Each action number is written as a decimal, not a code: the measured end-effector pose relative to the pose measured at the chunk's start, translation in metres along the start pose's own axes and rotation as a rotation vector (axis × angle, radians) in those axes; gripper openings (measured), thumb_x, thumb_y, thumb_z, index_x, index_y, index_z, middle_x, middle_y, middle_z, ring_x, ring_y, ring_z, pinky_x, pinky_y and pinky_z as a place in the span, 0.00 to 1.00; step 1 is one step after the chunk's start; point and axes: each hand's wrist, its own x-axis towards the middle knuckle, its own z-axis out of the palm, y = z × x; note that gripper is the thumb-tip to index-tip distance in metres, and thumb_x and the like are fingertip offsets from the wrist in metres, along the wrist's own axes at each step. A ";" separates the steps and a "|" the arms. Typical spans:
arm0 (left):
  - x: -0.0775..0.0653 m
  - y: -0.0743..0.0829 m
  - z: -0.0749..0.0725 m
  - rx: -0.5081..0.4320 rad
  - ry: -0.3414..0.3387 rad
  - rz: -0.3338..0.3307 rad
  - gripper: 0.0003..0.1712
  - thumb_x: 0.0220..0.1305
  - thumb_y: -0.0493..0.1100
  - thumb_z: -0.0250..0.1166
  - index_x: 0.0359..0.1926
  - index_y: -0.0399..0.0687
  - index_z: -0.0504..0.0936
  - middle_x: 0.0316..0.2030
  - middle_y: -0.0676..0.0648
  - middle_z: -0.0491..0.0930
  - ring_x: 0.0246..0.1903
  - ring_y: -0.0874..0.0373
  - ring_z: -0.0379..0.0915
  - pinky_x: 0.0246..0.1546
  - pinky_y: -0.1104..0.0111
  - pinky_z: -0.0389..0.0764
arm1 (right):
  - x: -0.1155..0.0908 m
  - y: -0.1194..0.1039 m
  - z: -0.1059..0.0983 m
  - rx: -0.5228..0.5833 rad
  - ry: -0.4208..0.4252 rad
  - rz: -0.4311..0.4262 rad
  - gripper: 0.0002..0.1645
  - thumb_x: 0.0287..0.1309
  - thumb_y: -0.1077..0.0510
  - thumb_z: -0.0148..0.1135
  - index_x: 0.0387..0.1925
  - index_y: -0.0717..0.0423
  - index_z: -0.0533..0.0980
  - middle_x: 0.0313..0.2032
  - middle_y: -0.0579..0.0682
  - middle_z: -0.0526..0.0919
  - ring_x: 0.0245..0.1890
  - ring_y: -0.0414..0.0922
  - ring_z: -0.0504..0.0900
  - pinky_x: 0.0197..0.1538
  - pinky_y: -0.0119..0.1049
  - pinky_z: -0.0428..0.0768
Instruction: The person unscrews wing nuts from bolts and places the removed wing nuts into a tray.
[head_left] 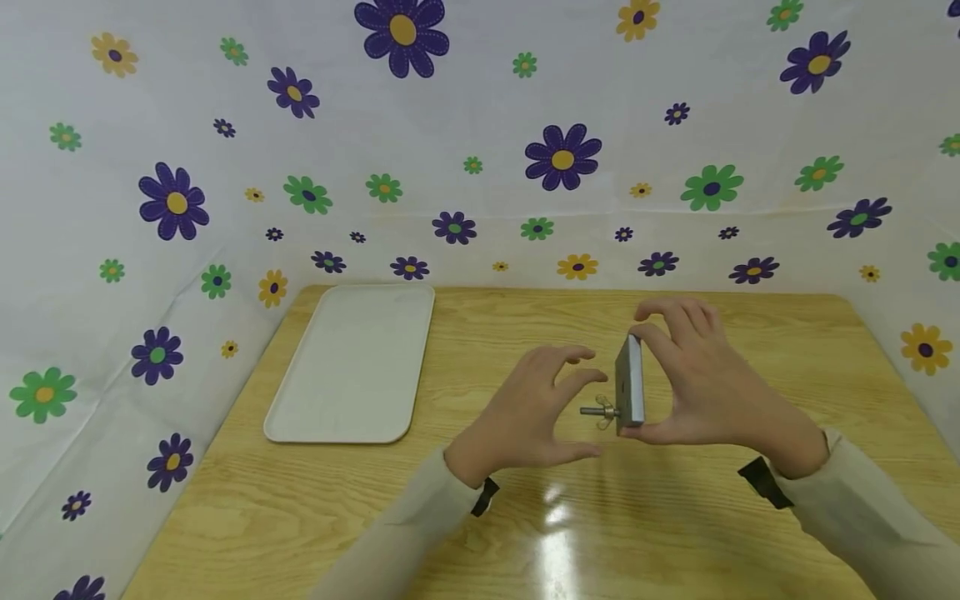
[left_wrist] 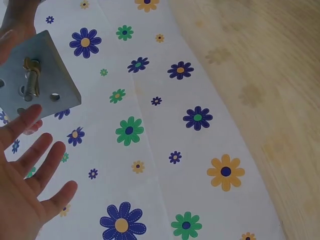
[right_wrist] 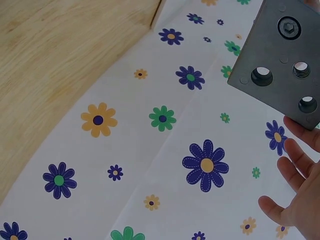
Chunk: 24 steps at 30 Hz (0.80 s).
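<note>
My right hand (head_left: pixel 708 383) holds a grey metal plate (head_left: pixel 630 379) upright above the table, thumb at its lower edge and index finger at its upper edge. A bolt (head_left: pixel 589 411) sticks out of the plate's left face, with a brass-coloured wing nut (left_wrist: pixel 32 65) on it close to the plate. Around that bolt, my left hand (head_left: pixel 525 412) hovers with fingers and thumb spread apart, gripping nothing. In the right wrist view, the plate's other face (right_wrist: pixel 270 52) shows a hex-socket bolt head (right_wrist: pixel 289 27) seated in one hole, plus several bare holes.
A white rectangular tray (head_left: pixel 348 367) lies at the left back of the wooden table (head_left: pixel 495 325). Flower-printed cloth (head_left: pixel 480 108) hangs behind the table and along both sides. Dark straps (head_left: pixel 765 483) show at the wrists.
</note>
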 end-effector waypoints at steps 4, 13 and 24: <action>-0.006 0.001 0.001 0.034 0.015 0.034 0.37 0.46 0.68 0.68 0.51 0.52 0.75 0.59 0.45 0.67 0.54 0.54 0.67 0.61 0.60 0.67 | -0.001 0.000 0.001 -0.009 0.002 0.001 0.55 0.21 0.26 0.70 0.46 0.63 0.70 0.50 0.62 0.67 0.50 0.59 0.64 0.52 0.61 0.59; -0.010 0.000 0.007 0.172 -0.052 0.066 0.29 0.49 0.69 0.64 0.45 0.56 0.80 0.55 0.48 0.71 0.54 0.54 0.67 0.63 0.56 0.65 | -0.004 -0.002 0.007 -0.006 0.005 -0.005 0.56 0.31 0.19 0.60 0.45 0.63 0.70 0.50 0.62 0.67 0.50 0.59 0.64 0.53 0.60 0.58; -0.002 0.003 0.002 0.349 0.115 0.184 0.17 0.58 0.61 0.61 0.36 0.56 0.80 0.47 0.51 0.78 0.49 0.56 0.72 0.61 0.57 0.69 | -0.006 -0.004 0.012 -0.010 0.007 -0.018 0.53 0.34 0.18 0.57 0.44 0.61 0.70 0.49 0.61 0.68 0.49 0.56 0.63 0.52 0.59 0.58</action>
